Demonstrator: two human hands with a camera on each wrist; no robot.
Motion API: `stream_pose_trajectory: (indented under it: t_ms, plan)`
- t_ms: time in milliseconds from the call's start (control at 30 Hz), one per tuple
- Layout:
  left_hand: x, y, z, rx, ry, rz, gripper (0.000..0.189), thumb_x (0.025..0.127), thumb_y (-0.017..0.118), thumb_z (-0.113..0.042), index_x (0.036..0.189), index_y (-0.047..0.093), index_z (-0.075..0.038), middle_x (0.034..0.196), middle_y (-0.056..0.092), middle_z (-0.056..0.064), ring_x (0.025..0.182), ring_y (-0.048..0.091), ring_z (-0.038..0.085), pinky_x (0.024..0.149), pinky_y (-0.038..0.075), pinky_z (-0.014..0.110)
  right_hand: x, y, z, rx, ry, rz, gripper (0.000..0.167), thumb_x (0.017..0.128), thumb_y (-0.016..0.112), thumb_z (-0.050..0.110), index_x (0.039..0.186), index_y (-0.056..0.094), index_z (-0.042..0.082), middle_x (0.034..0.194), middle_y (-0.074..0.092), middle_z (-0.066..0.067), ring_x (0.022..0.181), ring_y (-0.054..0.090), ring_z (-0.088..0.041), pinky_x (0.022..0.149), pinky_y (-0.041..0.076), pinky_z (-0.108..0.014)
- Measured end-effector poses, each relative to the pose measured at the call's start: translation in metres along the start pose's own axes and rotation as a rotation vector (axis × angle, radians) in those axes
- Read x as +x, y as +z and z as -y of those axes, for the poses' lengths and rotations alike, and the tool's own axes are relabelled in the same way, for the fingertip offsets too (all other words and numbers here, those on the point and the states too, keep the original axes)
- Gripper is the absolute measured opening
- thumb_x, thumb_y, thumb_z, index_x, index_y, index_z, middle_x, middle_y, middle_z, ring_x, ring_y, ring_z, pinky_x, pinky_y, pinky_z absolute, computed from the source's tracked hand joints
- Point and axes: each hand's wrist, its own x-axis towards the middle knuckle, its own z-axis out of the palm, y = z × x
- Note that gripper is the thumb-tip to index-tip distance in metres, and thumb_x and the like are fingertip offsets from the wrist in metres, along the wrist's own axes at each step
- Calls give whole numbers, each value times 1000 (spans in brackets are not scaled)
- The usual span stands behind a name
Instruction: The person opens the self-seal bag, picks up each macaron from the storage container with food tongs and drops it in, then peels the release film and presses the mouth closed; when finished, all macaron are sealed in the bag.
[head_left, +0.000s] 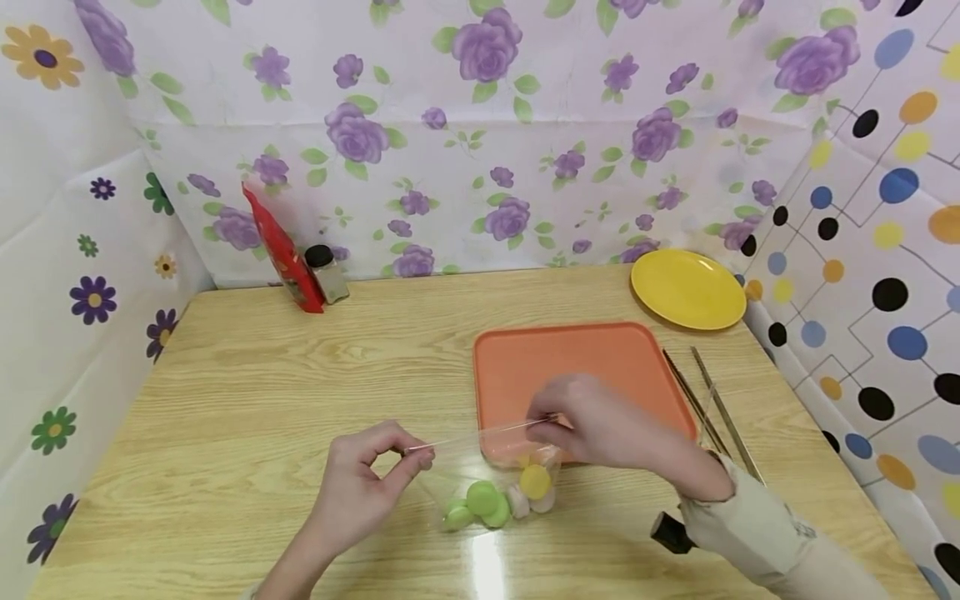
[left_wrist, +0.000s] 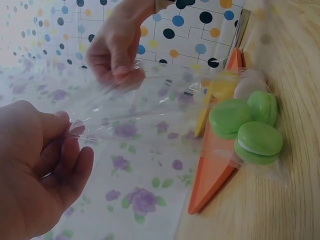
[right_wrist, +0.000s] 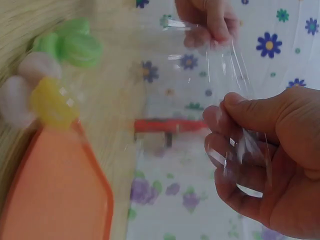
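Note:
A clear plastic bag (head_left: 465,467) hangs between both hands, its top edge drawn out between them. Several macarons lie in its bottom: green macarons (left_wrist: 260,143), a yellow macaron (head_left: 535,482) and pale ones (right_wrist: 20,100). My left hand (head_left: 367,475) pinches the left end of the bag's top edge between thumb and fingers. At the right end, my right hand (head_left: 592,421) grips the film, which bunches under its curled fingers in the right wrist view. The bag's lower part is close over the table, in front of an orange tray (head_left: 570,358).
A yellow plate (head_left: 688,289) stands at the back right. Dark chopsticks (head_left: 697,400) and a long metal utensil (head_left: 727,417) lie right of the tray. At the back left are a red pouch (head_left: 283,250) and a black-lidded jar (head_left: 327,275). Patterned sheets surround the wooden table (head_left: 300,375).

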Motion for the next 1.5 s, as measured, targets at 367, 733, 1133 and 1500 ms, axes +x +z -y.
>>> stream_pose_trajectory:
  t_ms: [367,733,1133,1500]
  plan:
    - [0,-3,4,-28,-68,27,30,76,76,18,80,68,-11,73,69,-4,63,65,16,59,53,23,-39,-7,-20,98,73,-66,15,92,70,-2,89,66,12,81,64,9,69,59,-3,58,51,-23]
    - [-1,-4,3,-4,-15,61,31,77,72,22,85,67,-8,79,70,1,69,67,15,64,54,22,-50,-1,-17,88,62,-160,23,86,73,-8,89,64,14,84,64,9,71,61,-4,58,51,-23]
    - [-4,-1,7,-3,5,44,36,82,61,19,106,68,-6,93,72,5,85,67,17,76,52,27,-55,6,-21,169,22,-217,24,89,69,-9,96,64,14,89,65,9,80,63,-6,68,55,-27]
    - [-10,12,9,-178,-93,-2,26,91,56,21,103,73,5,93,75,16,82,74,25,74,59,33,-56,24,-20,255,-26,-350,29,88,66,-15,96,58,11,89,72,-1,76,71,-13,61,54,-20]
